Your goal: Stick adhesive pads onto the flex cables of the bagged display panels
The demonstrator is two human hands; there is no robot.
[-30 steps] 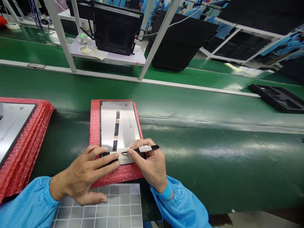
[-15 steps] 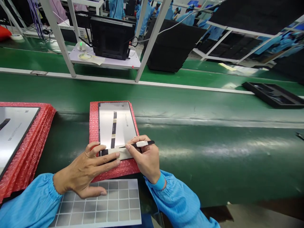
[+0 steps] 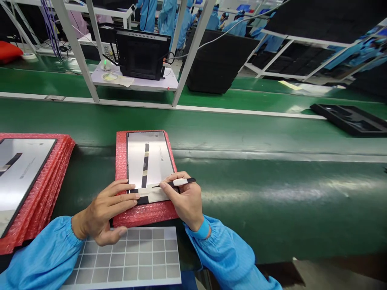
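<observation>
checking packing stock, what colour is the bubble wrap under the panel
The bubble wrap is red, best seen in the head view.

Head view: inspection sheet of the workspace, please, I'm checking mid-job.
Surface: glossy green belt running across the view.
Job's things: silver panel on red bubble wrap; pale strip across its near end; stack of wrapped panels to the left.
Clutter: grey grid sheet at the near edge; black tray far right.
Hands: left hand has fingers on the strip; right hand holds black tweezers to the strip.
Cables: purple bundle and white cable at the back.
Surroundings: monitor on a shelf; co-workers in blue gowns.
</observation>
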